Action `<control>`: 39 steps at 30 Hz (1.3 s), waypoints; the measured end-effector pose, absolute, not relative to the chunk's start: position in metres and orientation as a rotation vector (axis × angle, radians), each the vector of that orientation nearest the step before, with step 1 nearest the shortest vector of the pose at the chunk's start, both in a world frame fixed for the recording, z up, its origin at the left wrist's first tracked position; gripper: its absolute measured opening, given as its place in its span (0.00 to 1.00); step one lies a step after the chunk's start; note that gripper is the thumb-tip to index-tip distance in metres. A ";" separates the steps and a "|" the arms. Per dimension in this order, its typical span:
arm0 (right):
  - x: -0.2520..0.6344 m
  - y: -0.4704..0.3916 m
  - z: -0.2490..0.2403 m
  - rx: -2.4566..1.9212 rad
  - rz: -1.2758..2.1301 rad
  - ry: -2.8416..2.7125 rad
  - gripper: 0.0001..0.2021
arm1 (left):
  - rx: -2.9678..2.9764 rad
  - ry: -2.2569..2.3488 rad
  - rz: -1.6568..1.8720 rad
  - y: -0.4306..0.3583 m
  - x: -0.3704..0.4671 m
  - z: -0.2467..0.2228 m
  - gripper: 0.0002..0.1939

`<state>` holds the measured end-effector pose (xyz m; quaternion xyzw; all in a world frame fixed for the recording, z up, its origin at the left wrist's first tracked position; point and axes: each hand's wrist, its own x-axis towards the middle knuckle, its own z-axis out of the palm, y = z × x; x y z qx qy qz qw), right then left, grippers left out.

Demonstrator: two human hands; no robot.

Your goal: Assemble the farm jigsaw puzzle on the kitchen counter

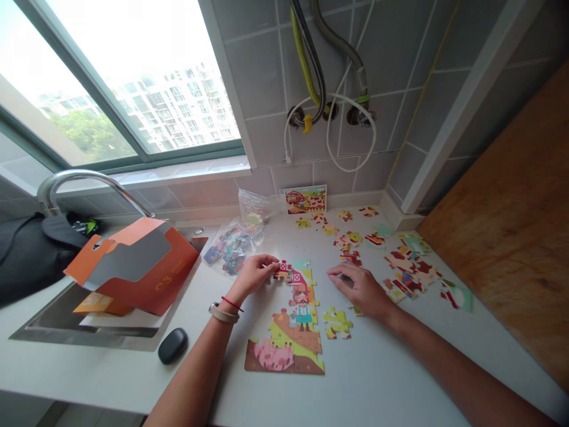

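My left hand [255, 275] pinches a red barn jigsaw puzzle piece [283, 271] at the upper left edge of the joined puzzle [303, 311]. Whether that piece is locked in, I cannot tell. The joined part shows a farmer, a pink pig and a barn roof. Over the counter to its right is my right hand [362, 289], fingers partly bent and thumb apart, with nothing visible in them. A loose green puzzle piece [338, 324] lies below it, and a piece with red and blue [351, 257] lies just beyond its fingers.
Many loose pieces [411, 270] spread over the right of the counter. A picture card [306, 200] leans on the wall, beside plastic bags of pieces [231, 246]. At left, an orange box [146, 267] rests over the sink [40, 332], with a black oval case [173, 346] nearby.
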<state>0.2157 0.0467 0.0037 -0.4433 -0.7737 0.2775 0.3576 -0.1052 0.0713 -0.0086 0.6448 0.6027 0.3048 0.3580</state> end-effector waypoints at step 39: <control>0.215 0.047 -0.001 -1.150 0.795 -2.031 0.12 | 2.119 1.587 0.373 0.046 -0.103 0.020 0.13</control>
